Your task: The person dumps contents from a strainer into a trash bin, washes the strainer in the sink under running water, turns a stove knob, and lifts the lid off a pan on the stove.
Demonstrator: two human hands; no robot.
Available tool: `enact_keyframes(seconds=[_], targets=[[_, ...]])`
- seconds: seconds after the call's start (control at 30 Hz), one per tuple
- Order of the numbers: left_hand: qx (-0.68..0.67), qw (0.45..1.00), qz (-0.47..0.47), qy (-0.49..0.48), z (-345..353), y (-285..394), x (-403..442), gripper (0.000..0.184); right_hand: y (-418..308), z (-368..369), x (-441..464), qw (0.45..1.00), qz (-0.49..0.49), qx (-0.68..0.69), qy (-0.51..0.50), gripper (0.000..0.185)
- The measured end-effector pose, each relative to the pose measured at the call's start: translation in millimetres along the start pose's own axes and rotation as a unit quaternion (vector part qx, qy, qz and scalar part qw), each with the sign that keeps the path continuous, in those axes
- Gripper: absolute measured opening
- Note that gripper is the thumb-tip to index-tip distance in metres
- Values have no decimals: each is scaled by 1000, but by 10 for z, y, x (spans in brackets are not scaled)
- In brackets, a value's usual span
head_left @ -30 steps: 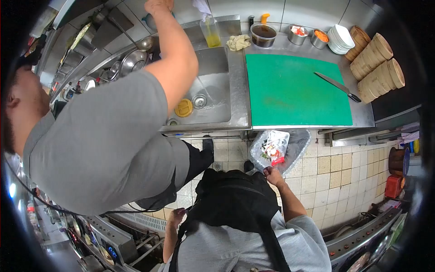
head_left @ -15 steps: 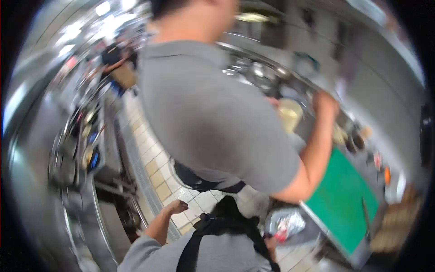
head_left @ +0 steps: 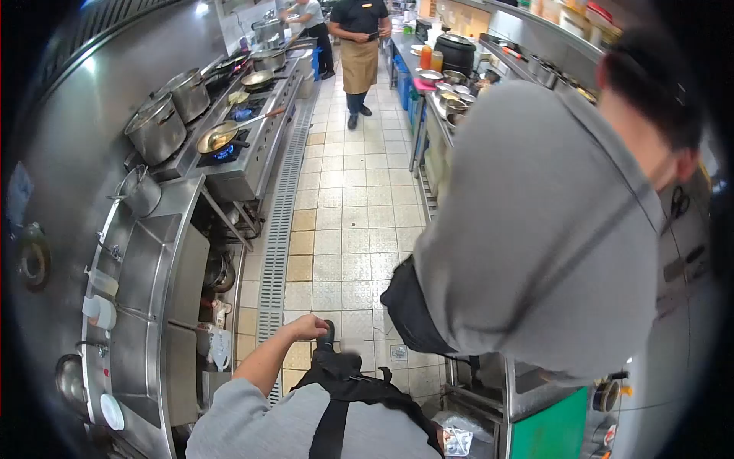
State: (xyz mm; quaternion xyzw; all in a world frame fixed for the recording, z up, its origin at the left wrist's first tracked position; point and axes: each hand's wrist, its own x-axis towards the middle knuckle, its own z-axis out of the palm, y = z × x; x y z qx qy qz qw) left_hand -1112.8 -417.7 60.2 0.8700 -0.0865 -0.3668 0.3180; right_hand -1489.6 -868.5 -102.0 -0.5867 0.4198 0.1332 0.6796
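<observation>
My left hand (head_left: pixel 309 327) hangs in front of my body above the tiled floor (head_left: pixel 344 229), its fingers curled together; whether anything is in them is too small to tell. Hidden by my body and the lower edge of the view, my right hand does not show clearly. Below on the right, a lined bin (head_left: pixel 468 425) with a white tray (head_left: pixel 457 441) in it is beside the green cutting board (head_left: pixel 549 430). A co-worker in a grey shirt (head_left: pixel 543 229) stands close on my right.
On the left are a sink (head_left: pixel 141 306), tall pots (head_left: pixel 156 131) and a lit stove with a frying pan (head_left: pixel 218 138). A person in a brown apron (head_left: pixel 359 67) stands in the aisle, another person (head_left: pixel 310 19) behind. Bowls (head_left: pixel 451 96) line the right counter.
The view has swung left from the sink and cutting board to the aisle and stoves. The co-worker now appears on the right. My right hand has gone out of clear view.
</observation>
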Motion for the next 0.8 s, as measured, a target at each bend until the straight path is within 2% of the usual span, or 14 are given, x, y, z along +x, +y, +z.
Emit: enact_keyframes(seconds=[0.03,0.07,0.1,0.13,0.17,0.2,0.3,0.33,0.47,0.5,0.57,0.6,0.77,0.8], targets=[[-1,1000,0,0,-132,-22,1,34,393,49,279,1000,17,-8,-12,17],[-3,1000,-2,12,-250,-103,39,28,-16,246,30,996,-4,-33,-77,18],[-4,1000,2,9,-367,-235,77,28,-123,461,58,997,-4,-33,-72,18],[-54,998,14,20,-463,-361,96,26,-236,682,85,975,-33,-215,-31,20],[-101,994,28,36,-650,-474,170,25,-345,960,213,920,-63,-387,10,21],[-74,995,36,62,-760,-604,212,23,-1529,1521,-429,932,-96,-349,-10,26],[-86,993,17,81,-1275,-569,172,28,-1749,2345,-3,925,-176,-337,-6,28],[-85,993,19,75,-1452,-537,165,28,-1664,2555,299,928,-146,-341,-28,30],[-127,986,38,99,-2170,-291,118,35,-2712,3576,485,896,-225,-365,-118,31],[-140,981,56,125,-2299,-230,184,39,-2917,3752,547,875,-295,-365,-120,30],[-113,983,105,102,-2615,-162,335,34,-3222,3988,711,889,-265,-349,-132,26],[-133,973,133,132,-2925,83,272,31,-3256,4070,855,847,-381,-357,-96,26],[-42,915,305,262,-4220,908,526,30,-3938,4463,912,892,-318,-312,-81,25],[-39,917,315,243,-4229,960,631,30,-3881,4460,877,899,-309,-303,-64,25]])
